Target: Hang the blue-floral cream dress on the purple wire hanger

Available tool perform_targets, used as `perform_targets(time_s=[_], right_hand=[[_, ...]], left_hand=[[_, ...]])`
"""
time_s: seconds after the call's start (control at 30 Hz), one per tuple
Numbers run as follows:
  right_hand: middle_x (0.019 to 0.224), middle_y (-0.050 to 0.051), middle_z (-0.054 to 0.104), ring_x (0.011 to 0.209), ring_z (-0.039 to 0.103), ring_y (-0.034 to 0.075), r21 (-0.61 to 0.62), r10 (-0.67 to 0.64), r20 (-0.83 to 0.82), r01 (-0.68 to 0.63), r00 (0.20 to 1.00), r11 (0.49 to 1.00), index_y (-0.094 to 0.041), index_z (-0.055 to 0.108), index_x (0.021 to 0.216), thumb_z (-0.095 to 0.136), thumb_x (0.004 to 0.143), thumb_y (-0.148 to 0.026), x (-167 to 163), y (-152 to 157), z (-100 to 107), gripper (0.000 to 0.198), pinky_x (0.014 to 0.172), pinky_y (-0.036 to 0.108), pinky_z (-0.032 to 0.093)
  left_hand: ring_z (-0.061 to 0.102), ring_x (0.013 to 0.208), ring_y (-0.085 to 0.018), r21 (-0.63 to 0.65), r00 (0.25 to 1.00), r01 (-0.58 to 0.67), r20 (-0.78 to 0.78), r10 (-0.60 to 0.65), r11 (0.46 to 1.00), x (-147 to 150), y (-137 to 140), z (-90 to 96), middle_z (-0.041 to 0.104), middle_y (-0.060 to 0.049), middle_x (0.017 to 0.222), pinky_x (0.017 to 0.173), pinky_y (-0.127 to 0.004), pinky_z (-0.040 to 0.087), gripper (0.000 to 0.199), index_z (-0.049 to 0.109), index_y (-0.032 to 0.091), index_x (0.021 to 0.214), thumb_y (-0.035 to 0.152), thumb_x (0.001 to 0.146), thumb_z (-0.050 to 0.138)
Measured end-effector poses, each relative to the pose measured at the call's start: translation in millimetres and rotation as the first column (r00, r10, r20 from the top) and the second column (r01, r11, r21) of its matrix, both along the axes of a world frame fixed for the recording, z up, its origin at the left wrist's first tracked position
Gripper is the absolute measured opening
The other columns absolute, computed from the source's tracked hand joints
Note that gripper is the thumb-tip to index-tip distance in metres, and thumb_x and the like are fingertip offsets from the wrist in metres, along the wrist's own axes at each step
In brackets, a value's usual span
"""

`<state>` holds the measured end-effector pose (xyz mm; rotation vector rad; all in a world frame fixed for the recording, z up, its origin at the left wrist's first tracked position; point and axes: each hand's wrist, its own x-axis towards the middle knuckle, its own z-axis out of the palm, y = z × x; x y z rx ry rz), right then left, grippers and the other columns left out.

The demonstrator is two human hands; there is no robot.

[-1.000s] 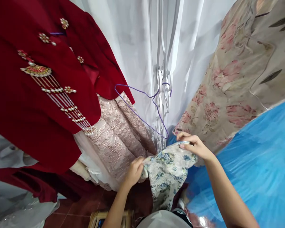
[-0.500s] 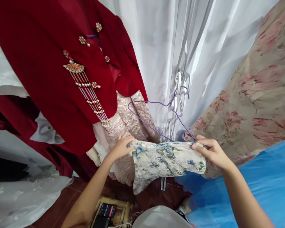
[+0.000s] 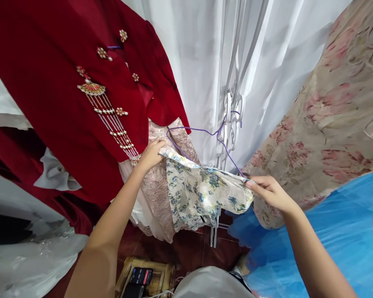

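A cream garment with a blue and green floral print [image 3: 202,190] hangs stretched between my two hands. My left hand [image 3: 153,154] grips its upper left corner, fingers closed on the cloth. At the upper right edge, my right hand [image 3: 269,191] pinches the garment near the lower right end of a purple wire hanger [image 3: 202,130]. The hanger hooks among white hooks [image 3: 231,109] on a stand, and its lower part is hidden behind the cloth. What kind of garment it is I cannot tell.
Left hangs a red jacket [image 3: 105,82] with a beaded tassel brooch over a pale pink brocade skirt [image 3: 155,190]. A beige floral dress [image 3: 323,136] and blue tulle [image 3: 338,236] are on the right. Below, a phone [image 3: 141,276] rests on a wooden stool [image 3: 160,275].
My left hand has risen and moved left, lifting the garment's left corner so its top edge slants. My right hand has shifted slightly left and up, still holding the cloth.
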<state>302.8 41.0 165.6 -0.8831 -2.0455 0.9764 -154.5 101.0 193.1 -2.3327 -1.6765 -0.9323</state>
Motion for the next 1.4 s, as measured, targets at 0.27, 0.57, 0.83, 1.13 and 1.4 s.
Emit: perform_targets(time_s=[0.27,0.57,0.83,1.13,1.4], right_hand=[[0.056,-0.004,0.03,0.054,0.026,0.011,-0.064,-0.097,-0.241,0.084,0.966,0.994,-0.021,0.039,0.057,0.061,0.085,-0.072,-4.0,33.4,-12.2,0.062,0.048,0.025,0.025],[0.053,-0.002,0.05,0.047,0.037,0.012,-0.335,-0.191,-0.484,0.021,0.854,0.942,-0.021,0.056,0.061,0.075,0.071,-0.071,-44.1,55.7,-4.7,0.055,0.046,0.024,0.032],[0.049,0.0,0.056,0.041,0.043,0.014,-0.402,-0.241,-0.426,0.057,0.872,0.914,-0.021,0.064,0.063,0.081,0.065,-0.065,-27.9,44.0,24.1,0.048,0.042,0.027,0.035],[0.06,-0.001,0.064,0.051,0.056,0.017,-0.461,-0.314,-0.414,0.101,0.854,0.882,-0.021,0.07,0.088,0.078,0.07,-0.067,-21.7,60.4,2.6,0.05,0.049,0.027,0.044],[0.058,0.0,0.053,0.052,0.049,0.018,-0.279,-0.414,-0.417,0.32,0.809,0.906,-0.023,0.059,0.073,0.057,0.087,-0.072,20.8,-7.3,-33.4,0.051,0.048,0.029,0.037]], left_hand=[[0.059,0.087,-0.025,-0.287,0.732,0.413,0.669,-0.128,0.864,17.2,-19.2,-14.7,0.06,-0.008,0.093,0.077,-0.037,0.05,0.026,0.057,0.019,0.086,0.034,0.065,0.054],[0.048,0.061,-0.013,-0.247,0.634,0.223,0.771,0.052,0.943,-8.7,-29.3,-17.6,0.051,0.002,0.071,0.056,-0.024,0.039,0.017,0.053,0.02,0.082,0.028,0.067,0.056],[0.06,0.1,-0.024,-0.237,0.906,0.177,0.418,-0.065,0.955,-16.3,28.7,6.3,0.068,-0.006,0.096,0.094,-0.034,0.047,0.019,0.063,0.018,0.086,0.032,0.075,0.059],[0.057,0.12,-0.023,-0.032,0.867,0.31,0.42,-0.268,0.95,73.7,39.2,37.7,0.042,-0.014,0.148,0.094,-0.035,0.05,0.073,0.034,0.026,0.147,0.013,0.078,0.055],[0.056,0.073,-0.018,-0.152,0.952,0.167,0.283,-0.119,0.974,72.7,-0.7,15.5,0.062,-0.001,0.074,0.069,-0.028,0.043,0.027,0.065,0.016,0.086,0.033,0.095,0.046]])
